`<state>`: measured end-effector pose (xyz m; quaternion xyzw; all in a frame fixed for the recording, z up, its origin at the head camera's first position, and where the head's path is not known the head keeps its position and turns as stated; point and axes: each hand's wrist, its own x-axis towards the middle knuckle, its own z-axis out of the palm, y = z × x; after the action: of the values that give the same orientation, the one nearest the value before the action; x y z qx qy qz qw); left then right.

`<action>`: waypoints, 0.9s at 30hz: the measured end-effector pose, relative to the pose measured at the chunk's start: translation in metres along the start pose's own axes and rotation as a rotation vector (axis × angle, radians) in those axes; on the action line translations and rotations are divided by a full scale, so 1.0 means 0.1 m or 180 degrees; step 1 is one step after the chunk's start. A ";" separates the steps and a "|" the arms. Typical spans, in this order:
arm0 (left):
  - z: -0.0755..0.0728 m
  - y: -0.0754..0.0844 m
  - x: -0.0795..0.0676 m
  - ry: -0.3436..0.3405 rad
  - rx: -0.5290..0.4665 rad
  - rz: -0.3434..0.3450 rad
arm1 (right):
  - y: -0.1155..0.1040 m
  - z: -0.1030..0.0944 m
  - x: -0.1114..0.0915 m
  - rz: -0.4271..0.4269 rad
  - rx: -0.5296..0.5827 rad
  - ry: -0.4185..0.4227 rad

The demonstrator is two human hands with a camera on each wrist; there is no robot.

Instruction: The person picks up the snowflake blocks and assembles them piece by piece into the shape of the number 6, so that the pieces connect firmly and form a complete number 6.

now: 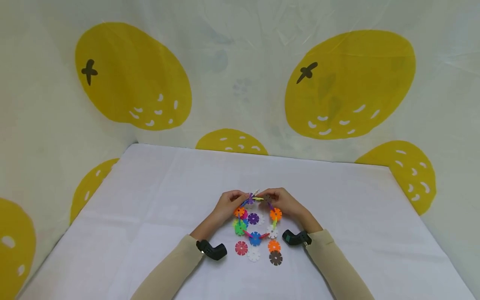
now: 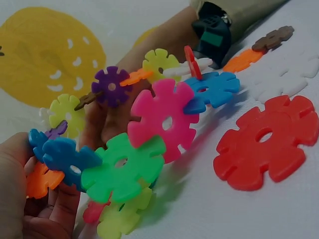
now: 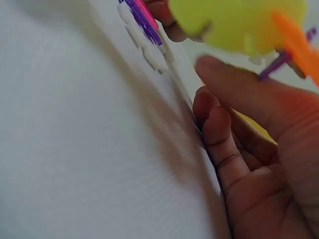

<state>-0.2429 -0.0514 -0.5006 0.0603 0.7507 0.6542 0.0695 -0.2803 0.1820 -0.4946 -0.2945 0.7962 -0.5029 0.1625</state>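
A ring of interlocked plastic snowflake discs hangs between my two hands, with a blue disc (image 1: 255, 238) at its near side and an orange disc (image 1: 275, 214) on its right. My left hand (image 1: 226, 205) pinches the far left part of the ring, by a purple disc (image 1: 251, 198). In the left wrist view, the thumb and fingers of that hand lie around blue and orange discs (image 2: 45, 179). My right hand (image 1: 286, 202) grips the far right part at a brown disc (image 1: 267, 198). A yellow disc (image 3: 239, 22) partly covers its fingertips in the right wrist view.
Loose discs lie on the white table (image 1: 168, 179) under and in front of the ring: a red one (image 1: 241, 248), a white one (image 1: 253, 253), an orange one (image 1: 274, 246), a brown one (image 1: 275, 258) and a purple one (image 1: 253, 218). A patterned cloth (image 1: 240, 83) hangs behind.
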 end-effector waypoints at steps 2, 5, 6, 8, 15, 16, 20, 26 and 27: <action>0.00 0.00 0.00 0.0038 -0.0029 0.0002 | -0.02 0.00 -0.01 -0.0007 -0.0022 -0.0115; -0.01 0.01 0.00 0.0075 -0.0087 -0.0015 | -0.04 0.01 -0.02 -0.0033 -0.0039 -0.0239; -0.01 0.01 0.00 0.0081 -0.0105 -0.0025 | -0.05 0.02 -0.02 -0.0049 -0.0033 -0.0279; -0.02 0.01 -0.01 0.0075 -0.0151 -0.0041 | -0.06 0.02 -0.02 -0.0101 -0.0080 -0.0337; -0.05 0.07 -0.05 0.0012 -0.0212 -0.0001 | -0.07 0.04 0.00 -0.0241 -0.0159 -0.0622; -0.05 0.08 -0.05 0.0013 -0.0204 0.0006 | -0.07 0.03 0.00 -0.0246 -0.0167 -0.0650; -0.04 0.07 -0.04 0.0031 -0.0177 -0.0026 | -0.09 0.02 0.00 -0.0209 -0.0228 -0.0691; -0.03 0.03 -0.02 0.0056 -0.0195 -0.0079 | -0.06 -0.01 -0.03 -0.0222 -0.0257 -0.0728; -0.03 0.03 -0.02 0.0047 -0.0200 -0.0081 | -0.05 -0.02 -0.03 -0.0285 -0.0251 -0.0770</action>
<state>-0.2416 -0.0538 -0.4974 0.0436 0.7310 0.6769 0.0742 -0.2775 0.1836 -0.4894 -0.3944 0.7760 -0.4388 0.2230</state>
